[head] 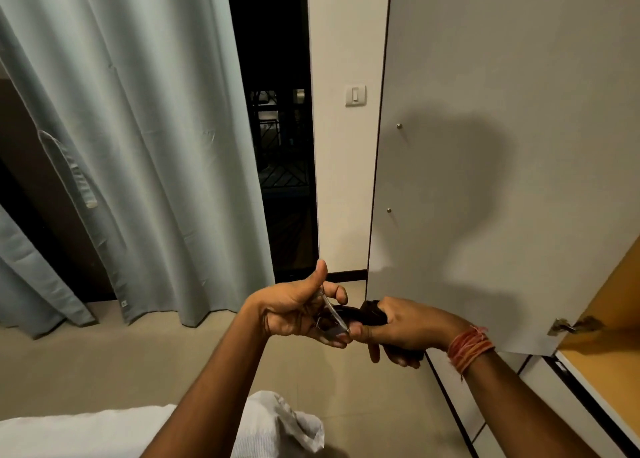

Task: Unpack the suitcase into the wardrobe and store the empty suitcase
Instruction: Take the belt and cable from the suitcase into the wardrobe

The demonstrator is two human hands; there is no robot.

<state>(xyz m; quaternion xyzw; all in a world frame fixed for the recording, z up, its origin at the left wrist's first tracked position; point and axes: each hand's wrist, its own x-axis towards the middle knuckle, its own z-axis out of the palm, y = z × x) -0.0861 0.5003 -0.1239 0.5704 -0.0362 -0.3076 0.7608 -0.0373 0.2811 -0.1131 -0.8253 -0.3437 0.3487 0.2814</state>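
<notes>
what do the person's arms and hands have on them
Both forearms are bare, with no sleeves in view. Neither the left hand nor the right hand wears a glove. The right wrist carries a thick band of orange-red threads, wound round many times, with loose ends hanging.

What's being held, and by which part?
Right hand grips a dark bunched cloth item round its bulk; left hand pinches a shiny clear piece at its end.

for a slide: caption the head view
Left hand holds clear wrapper, right hand grips dark cloth beside open wardrobe door.
</notes>
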